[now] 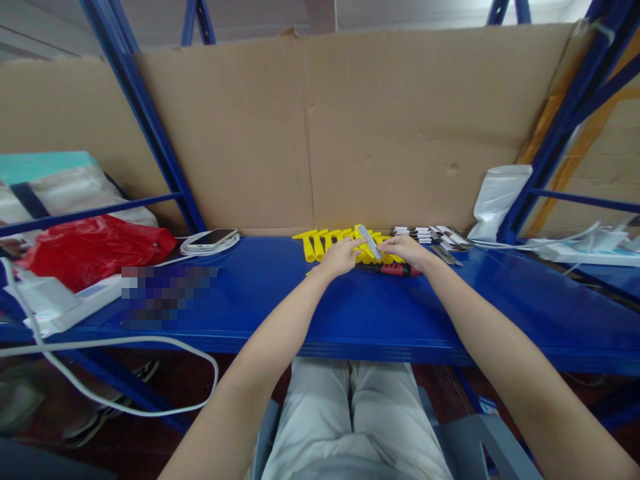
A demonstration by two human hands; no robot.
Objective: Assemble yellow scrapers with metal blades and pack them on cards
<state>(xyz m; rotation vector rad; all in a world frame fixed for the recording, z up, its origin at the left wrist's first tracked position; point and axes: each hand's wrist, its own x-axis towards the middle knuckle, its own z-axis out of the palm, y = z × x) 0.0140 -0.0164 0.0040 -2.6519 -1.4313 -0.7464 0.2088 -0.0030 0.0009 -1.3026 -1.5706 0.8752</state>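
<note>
1. Two bare hands are working close together over the far part of the blue worktop [280, 313], with both forearms reaching forward
2. The right hand [407, 250] is pinching a flat grey strip [371, 241] with its fingertips, and the strip is slanting between the two hands, over a cluster of yellow tools
3. The left hand [341, 258] is curling its fingers just beside the strip's other side; whether it is also grasping a yellow tool there, I cannot tell
4. Several yellow tools [309, 249] are lying in a row left of and behind the left hand, their thick ends pointing toward the person
5. One red-and-black handle [399, 269] is lying just nearer to the person than the hands
6. Black-and-white packets [413, 231] are lying beyond the right hand, with thin metal pieces [445, 255] resting to its right
7. Well to the left, a phone [217, 237] is resting on a coiled white cable [190, 249], and a red bag [100, 247] is lying farther out
</note>
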